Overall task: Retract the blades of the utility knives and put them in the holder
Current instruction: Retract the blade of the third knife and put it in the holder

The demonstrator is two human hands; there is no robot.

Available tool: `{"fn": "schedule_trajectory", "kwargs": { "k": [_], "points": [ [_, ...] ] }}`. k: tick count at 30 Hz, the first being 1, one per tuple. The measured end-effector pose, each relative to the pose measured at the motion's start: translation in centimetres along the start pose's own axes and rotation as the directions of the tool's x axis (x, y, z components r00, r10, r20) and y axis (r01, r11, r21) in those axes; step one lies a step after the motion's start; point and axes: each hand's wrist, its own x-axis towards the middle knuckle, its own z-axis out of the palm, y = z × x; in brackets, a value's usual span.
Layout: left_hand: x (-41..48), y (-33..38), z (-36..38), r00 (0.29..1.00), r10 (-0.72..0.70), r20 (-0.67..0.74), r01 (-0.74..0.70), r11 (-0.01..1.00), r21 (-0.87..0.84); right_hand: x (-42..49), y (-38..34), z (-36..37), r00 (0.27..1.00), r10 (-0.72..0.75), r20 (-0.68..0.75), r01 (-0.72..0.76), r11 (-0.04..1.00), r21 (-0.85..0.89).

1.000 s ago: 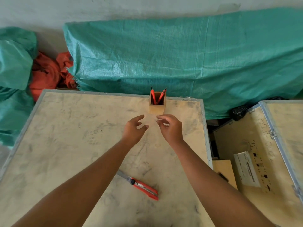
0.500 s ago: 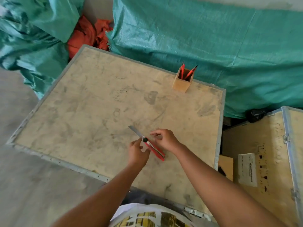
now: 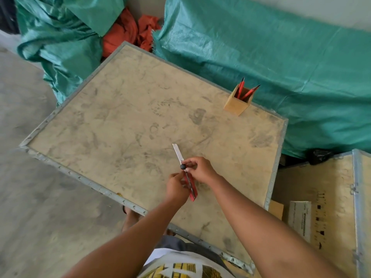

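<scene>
Green tarpaulin backs the scuffed counter. Above its near part, both hands grip a red utility knife, its silver blade extended: left hand closed around the body, right hand pinching the black knob.

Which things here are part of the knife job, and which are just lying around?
Job: knife with blade out, left hand, right hand, holder with two knives.

Lying about: green tarps, orange cloth, second crate.
</scene>
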Motion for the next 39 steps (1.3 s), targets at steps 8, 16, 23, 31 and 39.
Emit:
{"fn": "schedule_trajectory", "kwargs": {
  "k": [8, 16, 23, 31, 39],
  "points": [
    [-0.7, 0.9, -1.5, 0.999, 0.049, 0.005, -0.049, 0.999, -0.022, -0.4, -0.2, -0.3, 0.996, 0.085, -0.022, -0.080, 0.979, 0.188],
    [-1.1, 4.7, -6.6, 0.957, 0.186, 0.222, -0.168, 0.981, -0.096, -2.9, -3.2, -3.9, 0.987, 0.022, -0.158, 0.059, 0.869, 0.492],
    [-1.4, 7.4, -8.3, 0.926, 0.304, 0.222, -0.290, 0.953, -0.091, -3.9, -4.9, -5.8, 0.949, -0.027, -0.314, 0.177, 0.870, 0.461],
    [-2.3, 9.4, -8.8, 0.921, 0.326, 0.215, -0.264, 0.925, -0.272, -5.8, -5.3, -7.6, 0.949, -0.184, -0.257, 0.247, 0.939, 0.240],
    [-2.9, 10.5, -9.3, 0.912, 0.331, 0.242, -0.245, 0.913, -0.326, -8.4, -5.9, -8.3, 0.954, -0.246, -0.172, 0.254, 0.967, 0.028]
  ]
}}
